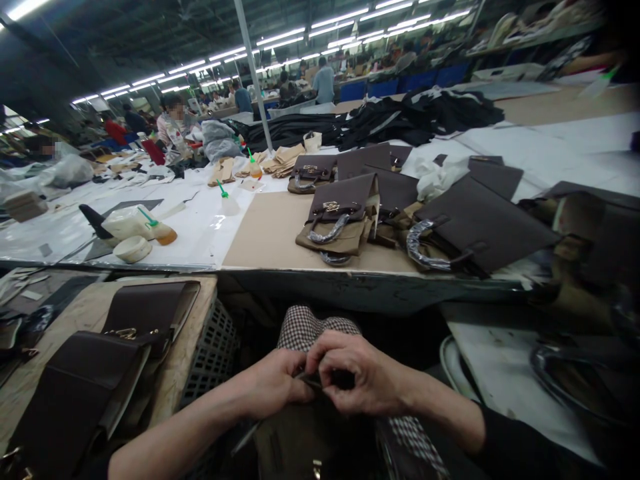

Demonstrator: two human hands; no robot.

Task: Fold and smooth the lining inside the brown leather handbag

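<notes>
A dark brown and olive handbag (287,437) lies in my lap, over the checked cloth (305,327) on my legs. Its top edge is pinched by my left hand (280,383), thumb and fingers closed on it. Right beside it, my right hand (357,373) is closed too, its fingertips meeting at the same edge, the forefinger and thumb curled into a ring. Whether a small part sits between the right fingertips is hidden. A bit of gold-coloured metal (317,469) shows low on the bag.
Brown handbags with plastic-wrapped handles (340,220) are heaped on the long table ahead. On a wooden board (200,300) at my left lie more brown bags (80,387). A glue bottle (163,232) and a round tub (133,249) stand left on the table. Several people work farther back.
</notes>
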